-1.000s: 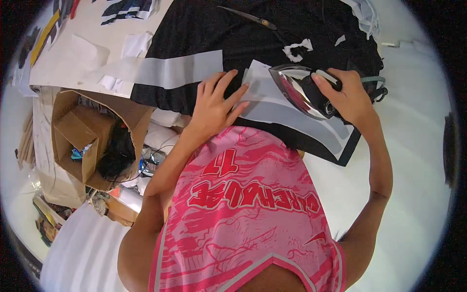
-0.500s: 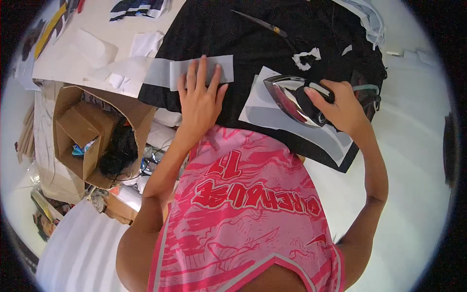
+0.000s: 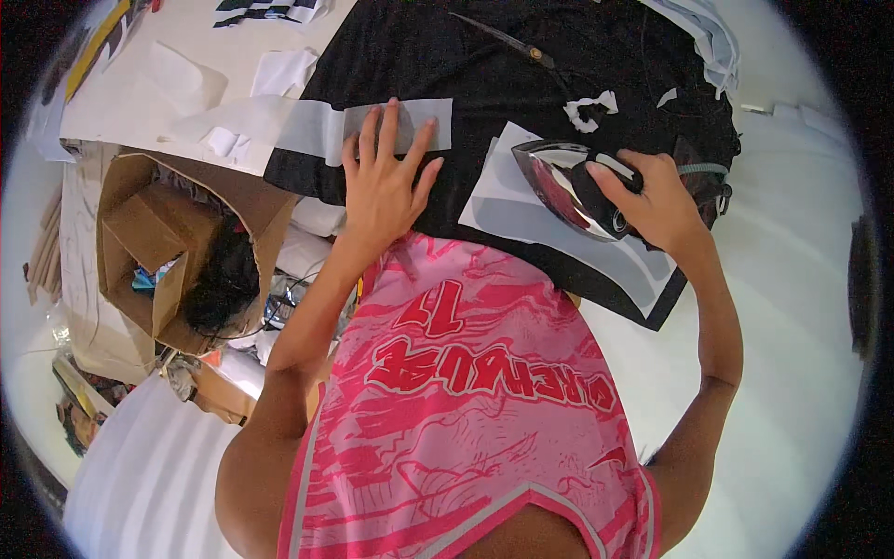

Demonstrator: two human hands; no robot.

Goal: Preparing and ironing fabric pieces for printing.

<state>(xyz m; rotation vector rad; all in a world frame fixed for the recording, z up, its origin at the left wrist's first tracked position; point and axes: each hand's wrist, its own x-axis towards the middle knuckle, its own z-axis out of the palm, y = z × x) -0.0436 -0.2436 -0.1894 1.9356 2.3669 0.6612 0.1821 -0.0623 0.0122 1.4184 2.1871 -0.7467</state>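
Head view first, the only one I have: a white table [image 3: 792, 279] fills the right and far side, and a black garment [image 3: 484, 65] is spread across it toward the far edge. Past the table's left edge I see an open cardboard box [image 3: 149, 252] with dark stuff inside, standing among scraps and paper on the floor. White paper sheets [image 3: 186, 84] lie at the far-left corner of the table, and thin scissors [image 3: 507, 39] rest on the garment near the far edge, beside small white cut-out pieces [image 3: 589, 110].

My left hand [image 3: 386, 182] is flat and open, fingers spread, pressing on a grey-white strip [image 3: 372, 126] that lies across the garment's left part. My right hand [image 3: 661, 200] is closed around the dark handle of a clothes iron [image 3: 568, 186], whose shiny soleplate is tilted up and faces left. Under the iron, a white sheet [image 3: 521, 219] lies on the garment, toward the near edge of the table.
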